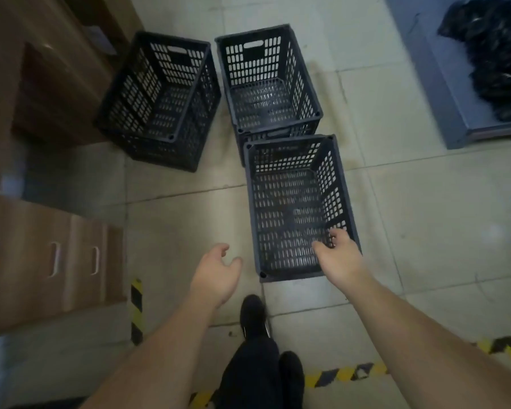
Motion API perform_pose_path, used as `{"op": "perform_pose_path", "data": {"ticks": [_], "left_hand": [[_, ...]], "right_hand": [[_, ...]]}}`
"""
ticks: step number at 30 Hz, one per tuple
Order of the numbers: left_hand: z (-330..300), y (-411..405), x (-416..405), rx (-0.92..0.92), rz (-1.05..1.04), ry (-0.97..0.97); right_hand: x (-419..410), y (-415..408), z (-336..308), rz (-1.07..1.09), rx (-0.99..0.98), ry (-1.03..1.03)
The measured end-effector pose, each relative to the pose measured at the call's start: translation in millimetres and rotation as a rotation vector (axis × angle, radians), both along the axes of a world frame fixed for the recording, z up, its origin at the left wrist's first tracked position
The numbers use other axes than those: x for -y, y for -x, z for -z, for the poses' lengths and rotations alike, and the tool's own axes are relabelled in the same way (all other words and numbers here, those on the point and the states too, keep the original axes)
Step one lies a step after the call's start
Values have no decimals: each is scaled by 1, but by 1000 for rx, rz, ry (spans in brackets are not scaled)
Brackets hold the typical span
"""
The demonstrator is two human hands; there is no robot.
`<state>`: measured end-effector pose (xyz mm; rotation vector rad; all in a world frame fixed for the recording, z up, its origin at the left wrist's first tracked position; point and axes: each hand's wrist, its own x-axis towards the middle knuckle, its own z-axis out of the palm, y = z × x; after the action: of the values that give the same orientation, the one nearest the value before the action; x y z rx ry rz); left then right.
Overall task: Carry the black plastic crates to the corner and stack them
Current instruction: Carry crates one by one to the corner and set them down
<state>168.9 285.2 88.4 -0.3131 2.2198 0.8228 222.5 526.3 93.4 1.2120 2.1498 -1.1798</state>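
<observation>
— Crates, black plastic, three on the tiled floor (425,202). Nearest crate (298,208) just ahead of the feet, long side running away, empty, slotted walls and bottom.

— And the other two?

— Middle crate (266,84) straight beyond the nearest one, near end touching or almost touching its far end; hard to say which. Looks to sit on another rim below, so maybe a stack of two; cannot tell for sure. Left crate (160,98) beside it, turned at an angle, close to a brown wooden cabinet (42,84). All empty, all upright.

— Hands?

— Right hand (340,255) over the near right corner of the nearest crate, fingers spread and curled downward, tips at or just inside the rim. Not closed on anything; contact with the rim unclear. Left hand (216,276) out to the left of that same crate, apart from it, palm turned inward, fingers loosely open, holding nothing.

— Anything else around?

— Black shoe (252,315) and dark trouser leg at the bottom, between the forearms. Yellow-and-black striped tape (136,308) on the floor, one strip left, another across the lower right. Drawer unit (56,261) with white handles at the left edge. Grey platform (443,93) top right with a heap of black stuff (493,54) on it, blurred.
</observation>
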Motion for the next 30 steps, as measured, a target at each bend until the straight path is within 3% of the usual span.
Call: {"op": "perform_pose_path", "data": {"ticks": [7, 14, 26, 30], "left_hand": [[29, 73, -53, 51, 8, 20], [79, 117, -95, 108, -27, 66], [200, 153, -147, 106, -316, 102], [221, 160, -144, 181, -457, 37]], "right_hand": [[-62, 44, 40, 170, 15, -4], [-120, 81, 98, 168, 52, -18], [-183, 124, 208, 30, 161, -81], [-186, 131, 228, 28, 176, -4]]}}
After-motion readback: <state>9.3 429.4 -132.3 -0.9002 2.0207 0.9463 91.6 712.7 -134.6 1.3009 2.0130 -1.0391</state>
